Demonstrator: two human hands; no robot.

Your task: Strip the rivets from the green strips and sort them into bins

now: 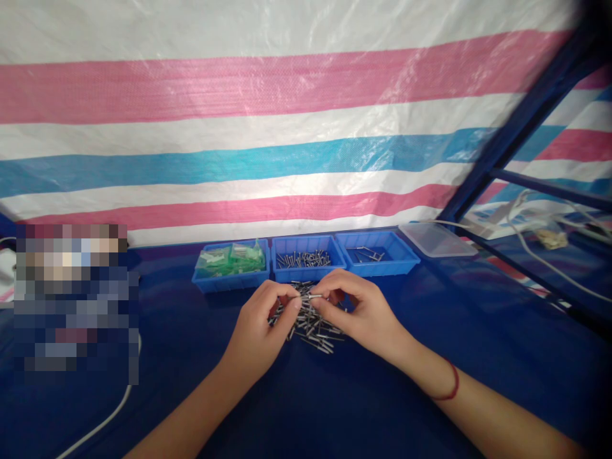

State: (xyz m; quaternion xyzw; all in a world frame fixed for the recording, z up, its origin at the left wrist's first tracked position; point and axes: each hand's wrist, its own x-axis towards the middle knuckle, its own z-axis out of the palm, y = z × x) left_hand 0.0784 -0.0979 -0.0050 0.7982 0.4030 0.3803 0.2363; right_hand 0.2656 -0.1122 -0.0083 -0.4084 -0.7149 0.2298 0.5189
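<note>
A slim metal blind rivet [313,296] is held level between my two hands, over a loose pile of blind rivets [318,331] on the blue tabletop. My left hand [268,319] pinches its left end between thumb and forefinger. At the other end, the thumb and fingers of my right hand [356,306] are closed on it. Just behind the hands stand blue bins in a row. The middle bin [310,273] contains many small rivet-like metal pieces, and the right bin [382,264] only a few. Green plastic packets [239,258] fill much of the left bin [229,282].
A clear plastic lid [437,239] lies right of the bins. White cables run along the right side, and another white cable [112,414] crosses the left. A striped tarp [287,83] hangs behind, with a dark blue frame post [516,127] at right. The left area is blurred out.
</note>
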